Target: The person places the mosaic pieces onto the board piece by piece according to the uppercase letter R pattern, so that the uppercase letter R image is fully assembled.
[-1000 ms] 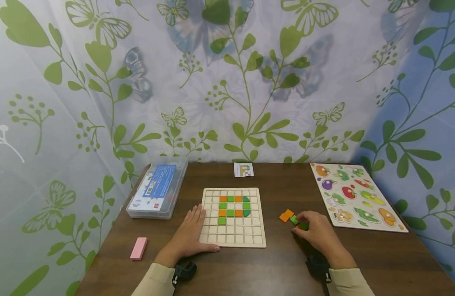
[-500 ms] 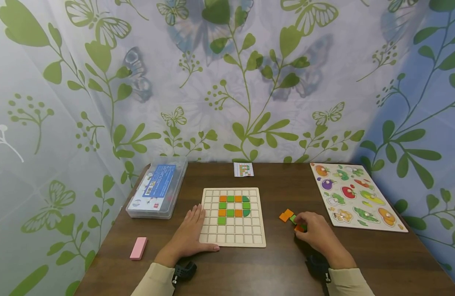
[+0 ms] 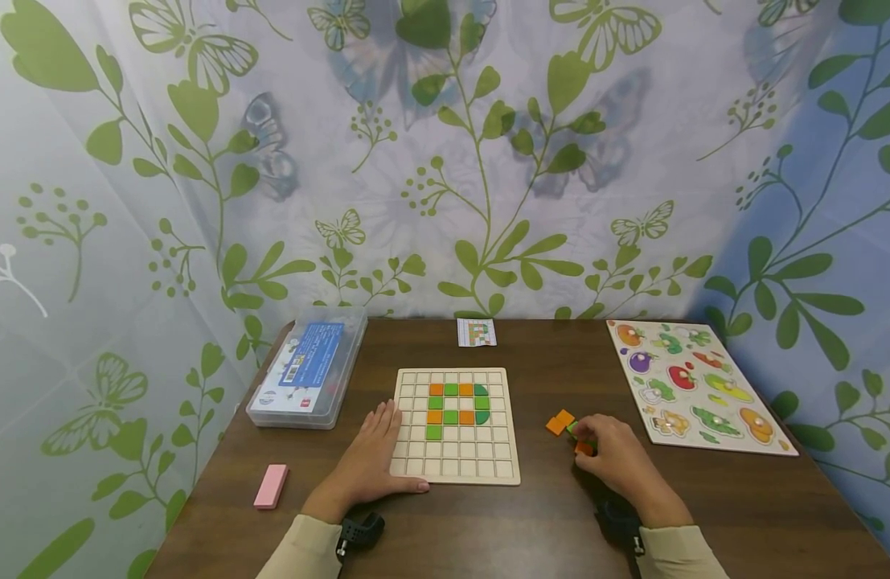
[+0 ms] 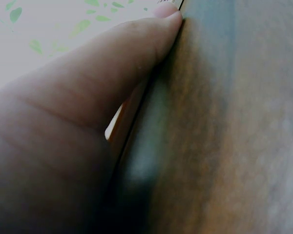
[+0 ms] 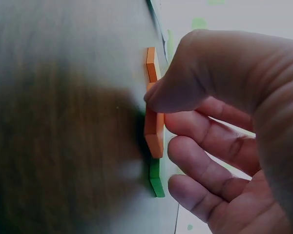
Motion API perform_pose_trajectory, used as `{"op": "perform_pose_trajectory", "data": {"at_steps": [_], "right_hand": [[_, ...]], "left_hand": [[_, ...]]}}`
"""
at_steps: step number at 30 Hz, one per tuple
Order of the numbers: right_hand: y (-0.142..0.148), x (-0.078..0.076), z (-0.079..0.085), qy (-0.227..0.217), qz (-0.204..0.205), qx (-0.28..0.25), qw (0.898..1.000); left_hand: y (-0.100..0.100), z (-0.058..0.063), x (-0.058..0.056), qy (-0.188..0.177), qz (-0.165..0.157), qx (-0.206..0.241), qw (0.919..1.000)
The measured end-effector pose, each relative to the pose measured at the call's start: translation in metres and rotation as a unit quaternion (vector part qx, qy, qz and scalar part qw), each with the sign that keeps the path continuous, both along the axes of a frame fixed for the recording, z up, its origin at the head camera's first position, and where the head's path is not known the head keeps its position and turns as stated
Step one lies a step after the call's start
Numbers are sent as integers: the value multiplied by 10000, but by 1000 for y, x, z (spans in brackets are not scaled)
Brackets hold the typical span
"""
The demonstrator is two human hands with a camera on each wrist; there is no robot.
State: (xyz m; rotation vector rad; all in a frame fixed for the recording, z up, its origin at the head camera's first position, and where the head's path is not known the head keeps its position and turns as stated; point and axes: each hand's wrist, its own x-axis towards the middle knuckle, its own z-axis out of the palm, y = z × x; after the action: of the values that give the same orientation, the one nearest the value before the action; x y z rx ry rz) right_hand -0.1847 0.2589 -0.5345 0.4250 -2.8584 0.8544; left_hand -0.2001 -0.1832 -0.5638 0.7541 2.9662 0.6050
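The right hand (image 3: 618,454) has its fingers narrowed to a pinch, thumb and index finger on an orange, thin square tile (image 5: 154,124) just above the desk (image 3: 488,535); the other fingertips are loosely bent beside it. A green square tile (image 5: 156,178) lies next to the held one, close to those bent fingertips. Two flat orange square tiles (image 3: 560,421) lie together just beyond the right fingers, towards the left hand.

The left hand (image 3: 365,458) lies flat, its thumb spread wide from the fingers, which touch the left edge of a pale wooden square board (image 3: 477,465) with a grid of shallow cells; the thumb runs along its near edge. To the right of the left fingers, orange and green square tiles and two dark green rounded tiles (image 3: 482,416) sit in the cells, forming a loop with one green tile below its left corner.

A clear plastic box (image 3: 349,346) with a blue-and-white label stands beyond the left fingers, to their left, and a pink rectangular block (image 3: 272,486) lies left of that hand. Well beyond both hands' fingers is a small white card (image 3: 477,332) printed with a coloured grid.
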Motion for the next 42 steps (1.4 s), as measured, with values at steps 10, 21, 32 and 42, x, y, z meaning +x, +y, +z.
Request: {"op": "perform_pose_trajectory", "data": {"at_steps": [10,21,32,42], "right_hand": [[-5,2,0,41,-73,-86,9999],[-15,0,0,430,36,-144,9990],[-37,-7,-2,600,535,-375,9961],[-75,-16,1,476,880,-198,9948]], "left_hand": [[0,0,0,-5,-26,-19,10000],[-1,0,-1,23,-17,-41,10000],[0,0,0,-31,-25,-67,10000],[-1,0,-1,-9,-26,-88,10000]]}}
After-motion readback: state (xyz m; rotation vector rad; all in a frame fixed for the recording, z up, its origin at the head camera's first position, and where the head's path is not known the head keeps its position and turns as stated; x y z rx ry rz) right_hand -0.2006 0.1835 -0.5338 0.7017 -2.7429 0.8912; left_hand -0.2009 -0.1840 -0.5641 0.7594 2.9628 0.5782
